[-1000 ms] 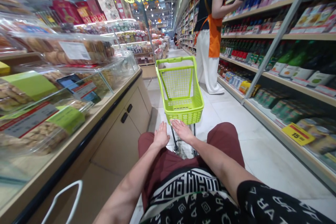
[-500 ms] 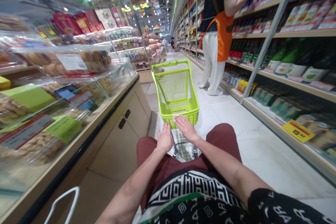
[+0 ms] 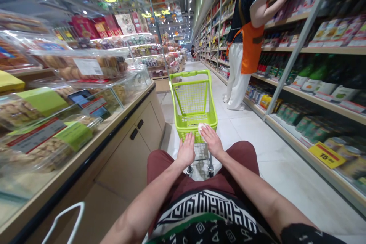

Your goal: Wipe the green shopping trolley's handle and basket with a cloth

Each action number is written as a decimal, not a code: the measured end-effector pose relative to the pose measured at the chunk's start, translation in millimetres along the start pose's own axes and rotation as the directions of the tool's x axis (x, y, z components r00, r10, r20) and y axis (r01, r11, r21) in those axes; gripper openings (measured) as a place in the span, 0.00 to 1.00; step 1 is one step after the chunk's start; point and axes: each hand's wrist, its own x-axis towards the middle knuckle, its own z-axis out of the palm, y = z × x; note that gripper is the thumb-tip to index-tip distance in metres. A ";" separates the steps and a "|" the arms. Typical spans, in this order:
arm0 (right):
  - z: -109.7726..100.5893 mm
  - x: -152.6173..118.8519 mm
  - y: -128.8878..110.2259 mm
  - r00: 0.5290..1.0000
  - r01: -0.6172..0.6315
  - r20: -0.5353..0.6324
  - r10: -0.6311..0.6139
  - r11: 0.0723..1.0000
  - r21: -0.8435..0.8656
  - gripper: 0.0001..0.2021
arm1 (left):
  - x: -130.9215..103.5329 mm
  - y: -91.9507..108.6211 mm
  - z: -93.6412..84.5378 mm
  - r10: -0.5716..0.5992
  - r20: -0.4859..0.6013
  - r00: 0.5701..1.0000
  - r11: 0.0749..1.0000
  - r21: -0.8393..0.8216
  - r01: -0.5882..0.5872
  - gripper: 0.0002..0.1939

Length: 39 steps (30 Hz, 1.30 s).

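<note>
A lime-green shopping cart (image 3: 193, 136) stands on the floor between my knees, its basket of plastic mesh. My right hand (image 3: 213, 143) presses a small white wipe (image 3: 201, 128) against the near right part of the basket, the wipe partly covered by the fingers. Beside it my left hand (image 3: 185, 150) is open with its fingers stretched out, touching or very near the basket's near face; contact is hard to make out. Nothing shows in the left hand.
On the left runs a counter (image 3: 120, 118) with packed cookies. Shelves (image 3: 323, 95) of bottles and cans line the right side. A co-worker in an orange apron (image 3: 251, 47) stands there, reaching up to a shelf. A white tiled aisle (image 3: 243, 129) leads ahead.
My right hand has slid right along the basket with the wipe, which shows more now. My left hand has shifted slightly right. The co-worker's arm has moved toward the shelf.
</note>
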 end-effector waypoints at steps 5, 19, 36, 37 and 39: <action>26.1 -42.0 7.6 0.993 -0.069 0.097 0.072 0.997 -0.032 0.19 | 6.0 12.1 6.2 0.155 0.062 0.986 0.982 0.099 -0.160 0.35; 16.9 -31.6 26.8 0.964 -0.243 -0.110 0.243 0.970 0.017 0.20 | 22.6 36.1 12.0 0.248 0.036 0.968 0.958 0.141 -0.251 0.34; -2.8 -2.3 13.2 0.986 -0.140 -0.083 0.147 0.987 0.078 0.22 | 11.0 7.6 4.6 0.144 0.032 0.989 0.984 0.100 -0.147 0.35; 7.9 -12.3 10.5 0.991 -0.120 -0.044 0.124 0.989 0.081 0.21 | 10.1 6.5 6.0 0.144 0.027 0.989 0.984 0.099 -0.146 0.35; 26.2 -35.6 3.8 0.995 -0.100 0.024 0.099 0.992 0.078 0.19 | 8.0 4.4 9.4 0.142 0.025 0.990 0.985 0.093 -0.144 0.34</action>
